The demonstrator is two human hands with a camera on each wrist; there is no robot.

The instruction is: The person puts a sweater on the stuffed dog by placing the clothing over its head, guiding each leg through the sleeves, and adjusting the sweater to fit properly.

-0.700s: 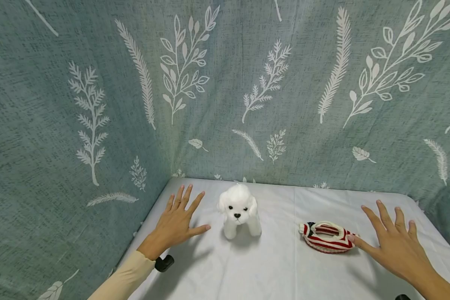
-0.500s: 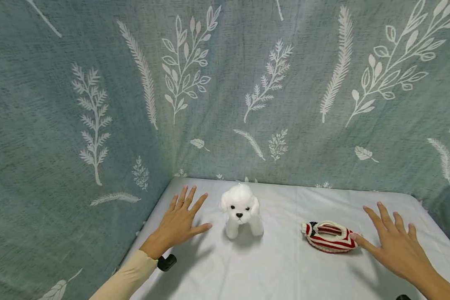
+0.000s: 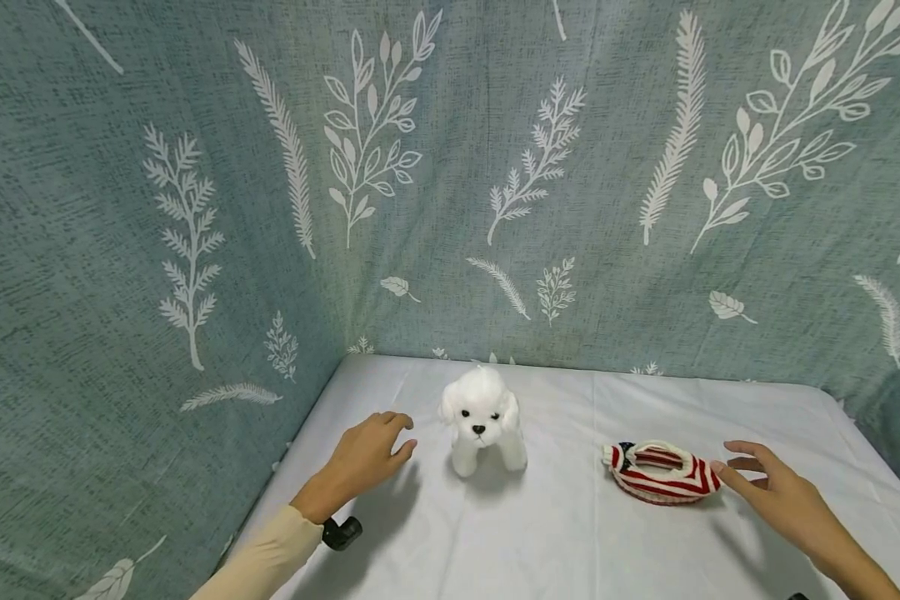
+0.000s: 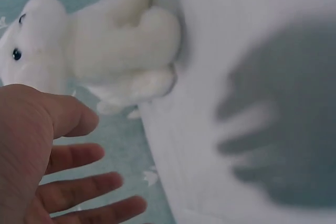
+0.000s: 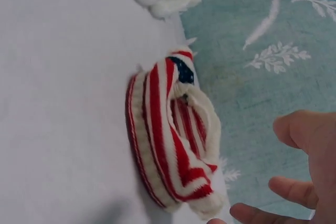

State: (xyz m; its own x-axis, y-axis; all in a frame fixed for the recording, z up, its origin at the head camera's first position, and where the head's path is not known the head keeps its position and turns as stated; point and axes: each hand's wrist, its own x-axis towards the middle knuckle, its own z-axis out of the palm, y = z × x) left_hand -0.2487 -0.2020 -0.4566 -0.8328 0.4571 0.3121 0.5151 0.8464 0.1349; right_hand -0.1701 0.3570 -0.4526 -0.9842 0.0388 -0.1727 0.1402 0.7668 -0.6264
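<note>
A white plush dog [image 3: 478, 417] stands upright on the white-covered table, facing the head camera. My left hand [image 3: 367, 454] hovers to its left, fingers slightly bent and holding nothing. In the left wrist view the plush dog [image 4: 115, 45] appears beyond the thumb, apart from the hand [image 4: 47, 145]. To the dog's right lies a small knitted doll sweater [image 3: 660, 475] with red and white stripes, a dark blue patch and a wide white-rimmed opening. My right hand [image 3: 776, 496] hovers at its right end, fingers loosely bent. A gap separates this hand [image 5: 294, 171] from the sweater [image 5: 176, 135] in the right wrist view.
A white cloth [image 3: 555, 533] covers the table. Green fabric with white leaf prints [image 3: 450, 167] hangs behind it and along the left side. A black wrist camera [image 3: 341, 533] sits under my left wrist.
Both hands have lowered a little, and their spread, straight fingers have bent inward. The plush dog and the sweater have stayed in place.
</note>
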